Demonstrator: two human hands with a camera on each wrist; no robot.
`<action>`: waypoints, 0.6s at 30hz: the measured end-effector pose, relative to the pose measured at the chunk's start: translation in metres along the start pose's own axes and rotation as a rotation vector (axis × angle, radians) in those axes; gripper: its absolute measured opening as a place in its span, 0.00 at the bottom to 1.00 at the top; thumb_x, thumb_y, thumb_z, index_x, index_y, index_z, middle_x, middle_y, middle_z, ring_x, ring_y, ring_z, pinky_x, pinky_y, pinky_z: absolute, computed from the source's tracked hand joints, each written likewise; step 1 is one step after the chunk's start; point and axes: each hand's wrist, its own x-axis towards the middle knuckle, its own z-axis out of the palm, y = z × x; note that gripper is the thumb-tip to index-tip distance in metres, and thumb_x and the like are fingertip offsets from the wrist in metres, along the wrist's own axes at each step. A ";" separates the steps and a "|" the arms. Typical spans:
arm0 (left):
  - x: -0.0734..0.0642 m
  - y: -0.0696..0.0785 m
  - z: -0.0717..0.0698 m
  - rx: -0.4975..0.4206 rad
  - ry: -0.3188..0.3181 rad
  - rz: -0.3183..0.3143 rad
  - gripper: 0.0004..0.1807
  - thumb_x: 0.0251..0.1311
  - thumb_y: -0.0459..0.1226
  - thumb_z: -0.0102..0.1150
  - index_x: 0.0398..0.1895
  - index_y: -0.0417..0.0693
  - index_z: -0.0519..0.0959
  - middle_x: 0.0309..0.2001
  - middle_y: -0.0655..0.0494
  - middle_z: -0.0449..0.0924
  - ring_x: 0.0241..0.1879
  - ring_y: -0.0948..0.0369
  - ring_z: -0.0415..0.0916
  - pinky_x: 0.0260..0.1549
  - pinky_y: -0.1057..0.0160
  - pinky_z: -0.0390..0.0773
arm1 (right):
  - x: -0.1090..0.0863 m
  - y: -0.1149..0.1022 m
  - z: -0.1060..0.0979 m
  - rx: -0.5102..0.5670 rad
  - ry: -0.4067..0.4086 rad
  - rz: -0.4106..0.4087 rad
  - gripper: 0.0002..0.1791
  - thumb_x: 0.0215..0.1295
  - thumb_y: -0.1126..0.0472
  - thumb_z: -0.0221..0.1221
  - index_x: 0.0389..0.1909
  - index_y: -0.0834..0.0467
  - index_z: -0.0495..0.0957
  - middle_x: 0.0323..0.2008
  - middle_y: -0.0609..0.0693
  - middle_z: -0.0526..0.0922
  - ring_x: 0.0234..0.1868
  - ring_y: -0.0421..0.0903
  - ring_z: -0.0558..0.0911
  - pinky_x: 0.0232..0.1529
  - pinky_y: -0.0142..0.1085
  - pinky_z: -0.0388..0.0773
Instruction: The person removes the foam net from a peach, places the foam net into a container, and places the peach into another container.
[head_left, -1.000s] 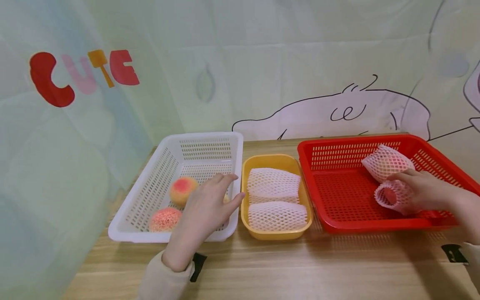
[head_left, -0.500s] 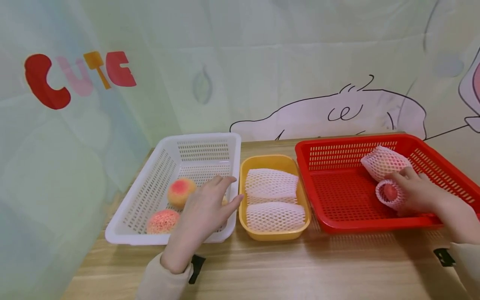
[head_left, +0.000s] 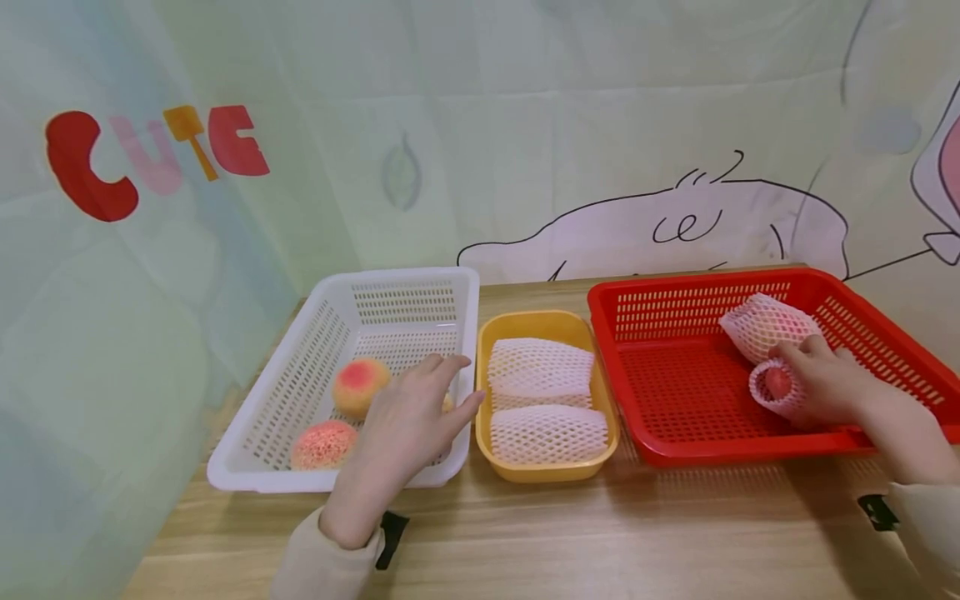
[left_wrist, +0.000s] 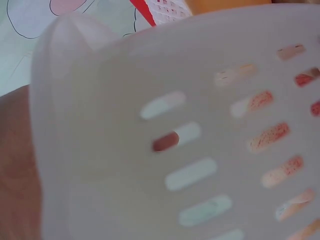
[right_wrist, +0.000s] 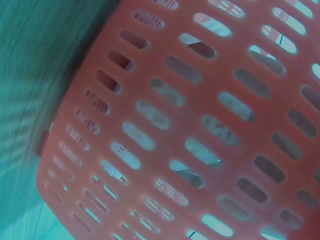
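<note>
My right hand (head_left: 828, 383) grips a peach in a white foam net sleeve (head_left: 778, 387) inside the red basket (head_left: 690, 454). The sleeve's round mouth faces the front left, and reddish fruit shows in it. Right behind lies another peach in a foam net (head_left: 772, 329). My left hand (head_left: 412, 412) hangs over the right side of the white basket (head_left: 345, 283), its fingers and thumb spread apart and holding nothing. Beside it in that basket lie a yellow peach with a red blush (head_left: 360, 386) and a speckled pink peach (head_left: 324, 444); a further yellowish fruit is mostly hidden behind the hand.
Between the two baskets stands a yellow tray (head_left: 547, 473) with foam net sleeves (head_left: 542, 367) lying flat in it. Both wrist views are mostly filled by slotted basket walls, the white wall (left_wrist: 110, 150) and the red wall (right_wrist: 165, 130). A printed cloth (head_left: 525, 133) hangs behind the table (head_left: 585, 533).
My right hand has shifted slightly left and turned the netted peach, so the sleeve's mouth faces more toward me. The head view has drifted slightly. My left hand stays over the white basket.
</note>
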 end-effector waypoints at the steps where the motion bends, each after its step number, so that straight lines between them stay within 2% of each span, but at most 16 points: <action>1: 0.000 0.000 0.000 0.000 -0.002 -0.001 0.23 0.59 0.50 0.61 0.55 0.49 0.78 0.43 0.51 0.82 0.29 0.58 0.73 0.21 0.66 0.69 | 0.000 0.000 0.000 -0.002 0.002 -0.001 0.51 0.34 0.52 0.76 0.61 0.61 0.61 0.50 0.74 0.61 0.44 0.72 0.65 0.39 0.66 0.76; 12: 0.000 0.000 0.000 -0.004 -0.010 -0.009 0.23 0.59 0.50 0.61 0.55 0.49 0.78 0.42 0.52 0.82 0.26 0.59 0.71 0.19 0.67 0.67 | 0.001 -0.002 -0.002 0.044 -0.017 0.009 0.50 0.36 0.52 0.75 0.62 0.60 0.60 0.53 0.74 0.57 0.46 0.75 0.63 0.37 0.65 0.76; 18: 0.001 0.000 0.000 -0.001 -0.015 -0.017 0.24 0.59 0.50 0.61 0.55 0.50 0.78 0.43 0.52 0.82 0.27 0.59 0.71 0.20 0.66 0.68 | -0.001 -0.004 -0.003 0.073 -0.011 0.013 0.50 0.34 0.54 0.75 0.60 0.60 0.60 0.53 0.74 0.58 0.46 0.75 0.64 0.37 0.64 0.76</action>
